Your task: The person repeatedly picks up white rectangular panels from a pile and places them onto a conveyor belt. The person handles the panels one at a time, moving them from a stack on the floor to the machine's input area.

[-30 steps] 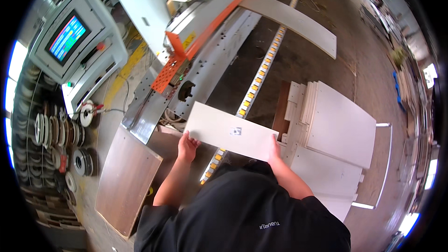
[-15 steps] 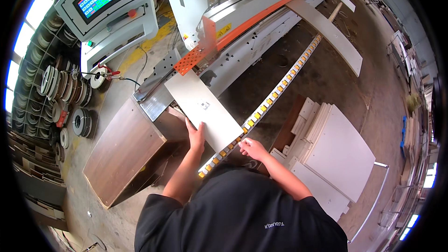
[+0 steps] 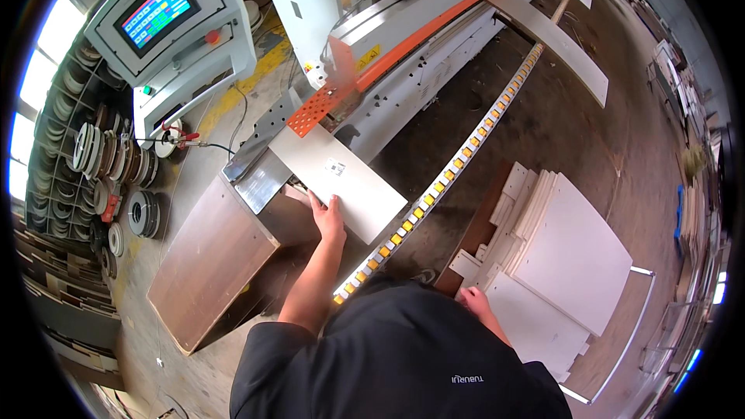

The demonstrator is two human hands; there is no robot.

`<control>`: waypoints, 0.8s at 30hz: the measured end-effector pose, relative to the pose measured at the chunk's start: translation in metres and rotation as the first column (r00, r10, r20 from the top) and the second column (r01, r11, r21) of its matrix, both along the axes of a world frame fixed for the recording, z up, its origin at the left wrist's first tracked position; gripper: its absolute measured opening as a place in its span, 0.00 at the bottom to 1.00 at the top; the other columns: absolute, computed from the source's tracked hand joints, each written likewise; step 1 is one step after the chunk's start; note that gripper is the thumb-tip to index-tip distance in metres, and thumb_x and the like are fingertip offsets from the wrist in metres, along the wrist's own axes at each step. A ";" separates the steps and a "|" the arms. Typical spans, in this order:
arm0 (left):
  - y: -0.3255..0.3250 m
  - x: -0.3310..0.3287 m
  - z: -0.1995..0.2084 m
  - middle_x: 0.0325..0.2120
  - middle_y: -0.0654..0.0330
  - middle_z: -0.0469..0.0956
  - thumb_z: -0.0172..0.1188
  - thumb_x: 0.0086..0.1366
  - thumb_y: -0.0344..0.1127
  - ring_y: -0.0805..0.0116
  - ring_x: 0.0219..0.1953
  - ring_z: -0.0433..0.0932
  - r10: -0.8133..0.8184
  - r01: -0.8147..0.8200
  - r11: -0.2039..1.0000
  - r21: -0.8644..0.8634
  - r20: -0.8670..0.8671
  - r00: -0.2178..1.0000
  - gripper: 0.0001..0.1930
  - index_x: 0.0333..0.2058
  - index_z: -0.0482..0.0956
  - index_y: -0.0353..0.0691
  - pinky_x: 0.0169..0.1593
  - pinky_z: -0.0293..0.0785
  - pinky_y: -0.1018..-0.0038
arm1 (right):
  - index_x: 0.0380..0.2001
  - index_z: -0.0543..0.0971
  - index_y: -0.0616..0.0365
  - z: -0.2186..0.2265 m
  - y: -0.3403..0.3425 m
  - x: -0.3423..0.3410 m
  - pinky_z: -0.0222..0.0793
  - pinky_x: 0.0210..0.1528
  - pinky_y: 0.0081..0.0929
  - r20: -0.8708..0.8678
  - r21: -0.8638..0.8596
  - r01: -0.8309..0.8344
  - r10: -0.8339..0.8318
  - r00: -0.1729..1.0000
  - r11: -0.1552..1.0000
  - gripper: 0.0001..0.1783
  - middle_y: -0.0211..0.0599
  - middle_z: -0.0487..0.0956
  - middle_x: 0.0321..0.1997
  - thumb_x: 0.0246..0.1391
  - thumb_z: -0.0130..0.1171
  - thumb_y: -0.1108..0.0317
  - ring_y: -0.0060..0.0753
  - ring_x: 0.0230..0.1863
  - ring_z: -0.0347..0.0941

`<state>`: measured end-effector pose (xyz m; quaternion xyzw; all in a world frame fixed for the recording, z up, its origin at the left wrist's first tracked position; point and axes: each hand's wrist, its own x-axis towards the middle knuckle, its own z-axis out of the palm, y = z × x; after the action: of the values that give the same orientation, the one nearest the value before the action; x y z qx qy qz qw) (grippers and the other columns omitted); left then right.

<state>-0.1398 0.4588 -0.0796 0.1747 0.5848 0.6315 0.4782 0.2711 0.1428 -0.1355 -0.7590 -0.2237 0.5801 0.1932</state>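
Note:
A pale rectangular board point(image 3: 353, 190) lies slanted, its far end under the orange perforated guard point(image 3: 314, 109) of a long machine. My left hand point(image 3: 330, 221) grips the board's left edge, with the thumb on the top face and the other fingers along the side, partly hidden. Just beyond the board's right corner runs a rail of yellow rollers point(image 3: 440, 186). My right hand point(image 3: 477, 304) is off to the right, beside the stack of white panels point(image 3: 570, 256). Its visible fingers are curled in, and nothing shows in them.
At left stands a brown wooden box point(image 3: 213, 264) by a metal plate point(image 3: 262, 182). Behind it are a control console point(image 3: 167, 23) and rolls of edging point(image 3: 116, 147). Another long board point(image 3: 555, 43) lies across the far rails. A white metal frame point(image 3: 632, 334) borders the panel stack.
My right hand has moved right and nearer my body, from the roller rail to the panel stack. My left hand stays on the board, which has shifted slightly in view.

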 end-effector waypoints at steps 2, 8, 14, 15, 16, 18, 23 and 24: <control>0.007 0.001 -0.012 0.48 0.55 0.78 0.59 0.69 0.26 0.72 0.39 0.76 -0.009 0.009 1.000 -0.001 -0.058 0.998 0.44 0.77 0.43 0.45 0.42 0.74 0.75 | 0.38 0.80 0.59 0.004 -0.015 0.002 0.74 0.30 0.27 0.014 -0.028 -0.002 0.003 1.000 1.000 0.20 0.36 0.84 0.33 0.64 0.62 0.50 0.27 0.29 0.80; 0.038 0.040 0.001 0.56 0.55 0.75 0.60 0.69 0.25 0.71 0.41 0.76 -0.073 0.072 0.997 -0.042 -0.038 0.997 0.43 0.76 0.45 0.40 0.44 0.74 0.75 | 0.39 0.80 0.59 0.005 -0.045 0.001 0.75 0.30 0.28 0.003 -0.059 -0.014 0.014 1.000 0.998 0.20 0.37 0.84 0.32 0.64 0.62 0.50 0.29 0.29 0.80; 0.077 0.081 -0.013 0.63 0.56 0.69 0.58 0.69 0.22 0.68 0.52 0.75 -0.062 0.056 0.985 0.162 0.036 0.997 0.42 0.76 0.46 0.40 0.53 0.73 0.73 | 0.40 0.80 0.59 -0.006 -0.043 0.007 0.75 0.32 0.29 -0.058 -0.031 0.096 -0.097 0.994 0.995 0.18 0.35 0.84 0.33 0.65 0.61 0.52 0.29 0.31 0.81; 0.085 0.089 -0.014 0.63 0.56 0.69 0.58 0.69 0.22 0.68 0.52 0.74 -0.068 0.061 0.982 0.177 0.036 0.997 0.42 0.76 0.46 0.40 0.54 0.73 0.73 | 0.40 0.80 0.59 -0.004 -0.043 0.008 0.75 0.32 0.29 -0.060 -0.010 0.118 -0.119 0.991 0.993 0.18 0.34 0.84 0.33 0.65 0.61 0.53 0.29 0.31 0.82; 0.092 0.096 -0.014 0.64 0.56 0.69 0.58 0.69 0.22 0.67 0.53 0.74 -0.075 0.067 0.979 0.192 0.037 0.996 0.42 0.76 0.46 0.40 0.55 0.73 0.73 | 0.41 0.80 0.59 -0.002 -0.045 0.008 0.75 0.33 0.29 -0.063 0.010 0.142 -0.141 0.988 0.990 0.18 0.34 0.84 0.33 0.65 0.61 0.53 0.29 0.31 0.82; 0.106 0.117 -0.007 0.63 0.56 0.69 0.58 0.69 0.21 0.67 0.53 0.74 -0.093 0.089 0.991 0.097 0.035 0.995 0.42 0.76 0.46 0.42 0.54 0.73 0.72 | 0.41 0.80 0.59 0.005 -0.053 0.006 0.75 0.33 0.29 -0.055 0.010 0.206 -0.205 0.977 0.979 0.18 0.34 0.84 0.33 0.65 0.60 0.53 0.29 0.32 0.82; 0.138 0.147 -0.007 0.61 0.55 0.71 0.62 0.68 0.27 0.61 0.49 0.76 -0.125 0.133 0.989 -0.068 0.115 0.986 0.46 0.77 0.46 0.61 0.42 0.78 0.60 | 0.41 0.80 0.60 -0.008 -0.101 0.004 0.76 0.33 0.29 -0.006 -0.033 0.290 -0.290 0.957 0.956 0.20 0.34 0.85 0.34 0.65 0.60 0.51 0.28 0.32 0.82; 0.145 0.158 -0.001 0.60 0.55 0.72 0.62 0.68 0.28 0.59 0.48 0.77 -0.147 0.155 0.986 -0.057 0.135 0.980 0.47 0.76 0.44 0.66 0.40 0.79 0.58 | 0.41 0.80 0.60 -0.018 -0.116 0.003 0.76 0.33 0.29 0.009 -0.052 0.298 -0.298 0.955 0.953 0.20 0.34 0.85 0.34 0.65 0.59 0.50 0.29 0.32 0.82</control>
<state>0.0179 0.6039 -0.0804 0.1609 0.5582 0.5835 0.5674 0.2742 0.0269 -0.1532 -0.7893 -0.0917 0.5495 0.2583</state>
